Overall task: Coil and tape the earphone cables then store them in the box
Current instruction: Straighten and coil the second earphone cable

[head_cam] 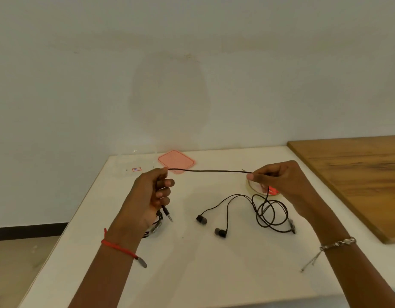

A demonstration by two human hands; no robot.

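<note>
A black earphone cable (209, 171) is stretched taut between my two hands above the white table (192, 274). My left hand (153, 194) is closed on one end, and the jack plug (168, 215) hangs below its fingers. My right hand (274, 177) pinches the cable at the other side. From there the cable drops into loose loops (272, 213) on the table. Two black earbuds (202, 219) (221, 232) lie between my arms. A roll of tape (256, 188) sits partly hidden under my right hand. A clear box (134, 162) stands at the far left.
A pink square lid (176, 161) lies at the far edge beside the clear box. Another dark cable bundle (155, 228) peeks out under my left wrist. A wooden board (356, 174) covers the table's right side. The wall rises right behind the table.
</note>
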